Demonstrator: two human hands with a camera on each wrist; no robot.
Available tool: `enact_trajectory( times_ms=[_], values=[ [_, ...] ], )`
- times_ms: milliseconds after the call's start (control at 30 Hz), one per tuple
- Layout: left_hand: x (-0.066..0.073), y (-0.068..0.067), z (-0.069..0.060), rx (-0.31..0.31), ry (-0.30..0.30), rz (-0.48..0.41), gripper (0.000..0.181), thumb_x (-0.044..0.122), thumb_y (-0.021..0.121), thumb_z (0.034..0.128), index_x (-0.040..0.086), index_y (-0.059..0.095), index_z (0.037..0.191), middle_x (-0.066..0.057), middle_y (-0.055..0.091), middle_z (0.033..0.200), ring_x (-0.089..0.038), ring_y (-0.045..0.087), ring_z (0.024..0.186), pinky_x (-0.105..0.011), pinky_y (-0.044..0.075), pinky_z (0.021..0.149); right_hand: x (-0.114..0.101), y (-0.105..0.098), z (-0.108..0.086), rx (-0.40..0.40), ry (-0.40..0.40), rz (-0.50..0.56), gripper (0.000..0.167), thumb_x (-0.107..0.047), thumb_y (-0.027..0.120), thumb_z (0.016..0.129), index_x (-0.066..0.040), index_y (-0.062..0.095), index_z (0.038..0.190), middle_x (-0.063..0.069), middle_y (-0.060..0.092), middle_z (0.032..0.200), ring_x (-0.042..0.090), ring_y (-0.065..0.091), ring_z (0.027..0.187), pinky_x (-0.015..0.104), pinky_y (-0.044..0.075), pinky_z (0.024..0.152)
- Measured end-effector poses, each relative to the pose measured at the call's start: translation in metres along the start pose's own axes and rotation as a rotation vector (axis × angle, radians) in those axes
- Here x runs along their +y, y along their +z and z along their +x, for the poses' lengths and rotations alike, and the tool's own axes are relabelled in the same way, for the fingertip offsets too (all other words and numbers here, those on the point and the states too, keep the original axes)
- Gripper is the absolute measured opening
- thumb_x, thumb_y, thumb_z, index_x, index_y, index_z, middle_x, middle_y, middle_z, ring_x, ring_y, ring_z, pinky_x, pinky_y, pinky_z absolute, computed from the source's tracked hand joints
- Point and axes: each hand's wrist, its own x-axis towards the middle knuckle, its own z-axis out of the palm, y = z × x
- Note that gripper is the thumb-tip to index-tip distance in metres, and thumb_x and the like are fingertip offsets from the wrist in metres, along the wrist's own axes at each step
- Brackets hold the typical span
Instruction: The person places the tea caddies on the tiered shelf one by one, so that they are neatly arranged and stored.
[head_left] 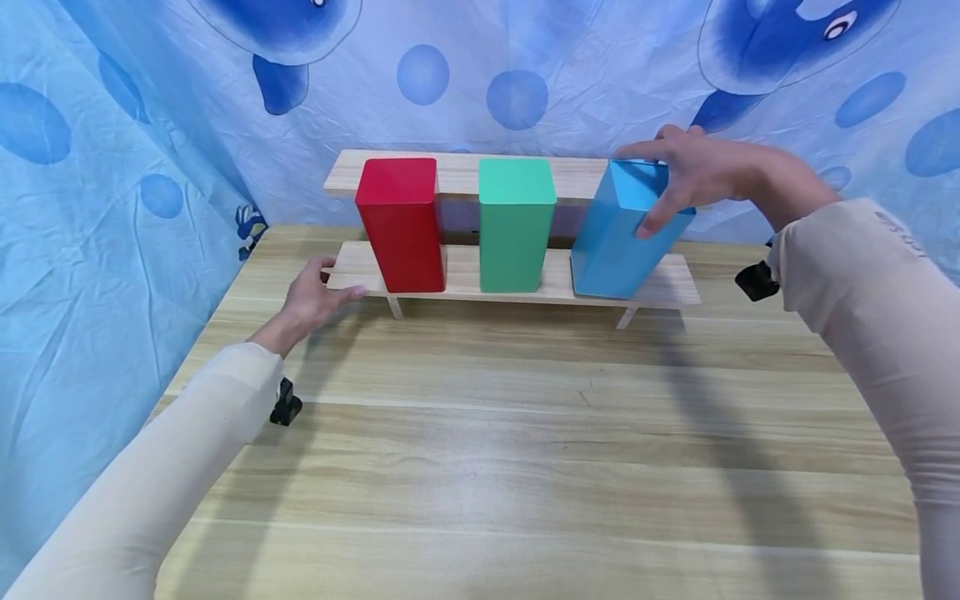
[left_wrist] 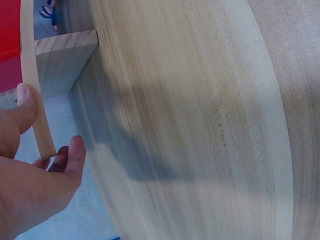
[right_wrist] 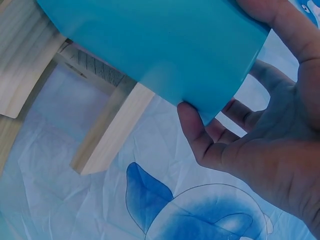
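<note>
A two-tier wooden rack (head_left: 465, 260) stands on the table, and my left hand (head_left: 311, 296) grips the left end of its lower board. In the left wrist view the thumb of my left hand (left_wrist: 40, 185) lies on one face of the board, with fingers behind its edge. My right hand (head_left: 701, 171) holds a blue rectangular box (head_left: 618, 242) by its top; the box leans right, its lower end at the lower board. The right wrist view shows my right hand (right_wrist: 270, 125) with thumb and fingers around the end of the blue box (right_wrist: 165, 50).
A red box (head_left: 401, 225) and a green box (head_left: 516, 225) stand on the lower board, left of the blue one. Behind the rack hangs a blue curtain (head_left: 465, 75) with whale prints. The wood-grain table (head_left: 480, 450) extends in front.
</note>
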Motion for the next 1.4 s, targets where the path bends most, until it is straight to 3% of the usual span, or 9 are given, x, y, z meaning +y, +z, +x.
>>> enact_trajectory(
  times_ms=[700, 1400],
  values=[
    [0.001, 0.001, 0.0, 0.002, 0.003, -0.009, 0.081, 0.033, 0.069, 0.0895, 0.0, 0.024, 0.148, -0.028, 0.038, 0.137, -0.04, 0.04, 0.119, -0.051, 0.04, 0.095, -0.003, 0.0, 0.012, -0.078, 0.05, -0.051, 0.118, -0.047, 0.084, 0.07, -0.024, 0.006, 0.156, 0.028, 0.013, 0.145, 0.048, 0.015, 0.123, 0.062, 0.039, 0.088],
    [0.0, 0.001, 0.001, -0.002, 0.002, -0.006, 0.083, 0.035, 0.069, 0.0891, 0.0, 0.023, 0.148, -0.027, 0.036, 0.142, -0.041, 0.036, 0.125, -0.052, 0.038, 0.098, -0.005, 0.001, 0.014, -0.082, 0.043, -0.061, 0.119, -0.051, 0.083, 0.069, -0.023, 0.006, 0.156, 0.029, 0.012, 0.146, 0.05, 0.014, 0.124, 0.066, 0.036, 0.09]
  ],
)
